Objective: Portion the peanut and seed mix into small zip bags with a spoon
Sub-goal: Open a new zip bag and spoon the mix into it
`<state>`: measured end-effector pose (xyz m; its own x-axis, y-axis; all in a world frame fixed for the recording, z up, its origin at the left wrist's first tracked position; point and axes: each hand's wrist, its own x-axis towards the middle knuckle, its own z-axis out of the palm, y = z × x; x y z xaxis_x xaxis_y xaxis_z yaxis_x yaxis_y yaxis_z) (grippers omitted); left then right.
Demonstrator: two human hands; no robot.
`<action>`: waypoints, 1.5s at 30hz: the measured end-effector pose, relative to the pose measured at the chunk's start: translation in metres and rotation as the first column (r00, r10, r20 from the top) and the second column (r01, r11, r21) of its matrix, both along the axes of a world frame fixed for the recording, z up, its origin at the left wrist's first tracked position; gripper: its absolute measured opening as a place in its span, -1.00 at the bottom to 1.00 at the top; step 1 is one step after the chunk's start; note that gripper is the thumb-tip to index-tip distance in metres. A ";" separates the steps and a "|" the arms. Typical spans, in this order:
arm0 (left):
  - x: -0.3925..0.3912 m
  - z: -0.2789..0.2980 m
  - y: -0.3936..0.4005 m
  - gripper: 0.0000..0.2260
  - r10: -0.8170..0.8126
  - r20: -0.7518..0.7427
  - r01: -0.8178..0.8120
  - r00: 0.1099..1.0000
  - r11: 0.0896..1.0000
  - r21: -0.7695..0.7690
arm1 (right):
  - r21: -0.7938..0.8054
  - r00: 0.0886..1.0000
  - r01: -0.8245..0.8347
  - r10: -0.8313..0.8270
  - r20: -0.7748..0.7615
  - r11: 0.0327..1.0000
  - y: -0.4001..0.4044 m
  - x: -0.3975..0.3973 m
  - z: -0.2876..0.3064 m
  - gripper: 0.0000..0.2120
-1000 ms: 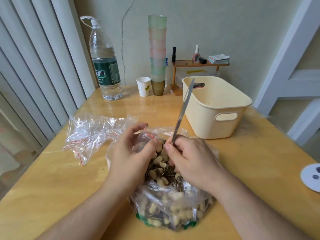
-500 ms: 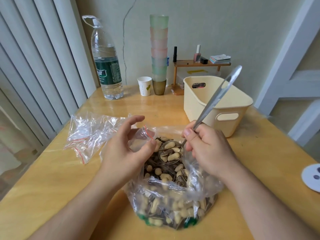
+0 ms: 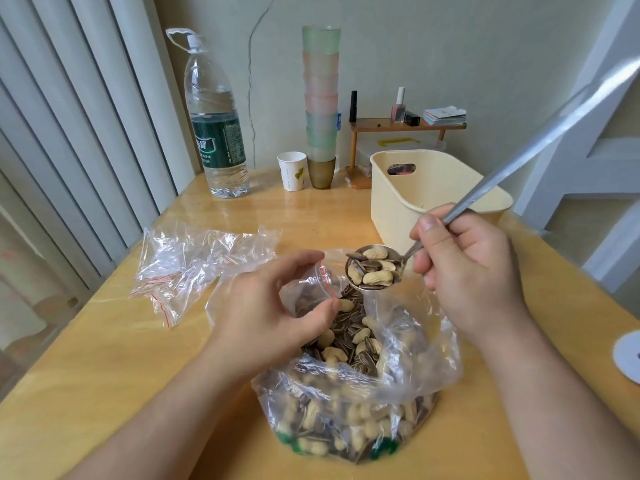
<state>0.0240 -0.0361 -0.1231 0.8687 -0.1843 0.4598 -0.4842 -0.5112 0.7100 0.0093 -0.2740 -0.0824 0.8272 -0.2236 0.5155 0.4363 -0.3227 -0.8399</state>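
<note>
Spare bags (image 3: pixel 194 268) lie at the table's (image 3: pixel 104 375) left. Your left hand (image 3: pixel 273 317) pinches a small zip bag (image 3: pixel 318 285) open over the big mix bag (image 3: pixel 353 393). Your right hand (image 3: pixel 467 268) grips the spoon (image 3: pixel 374 268), heaped with peanuts and seeds, just beside that mouth.

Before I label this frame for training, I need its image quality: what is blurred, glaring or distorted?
Head view: the spoon bowl is sharp, but its handle smears into a pale streak toward the upper right; daylight glares off the table near the water bottle; wide-angle distortion bows the door frame at the right edge.
</note>
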 end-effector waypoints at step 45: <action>-0.003 0.001 -0.021 -0.46 0.072 0.006 -0.072 0.997 0.988 0.136 | -0.454 0.962 0.111 0.019 0.274 0.884 0.009 -0.002 -0.002 -0.81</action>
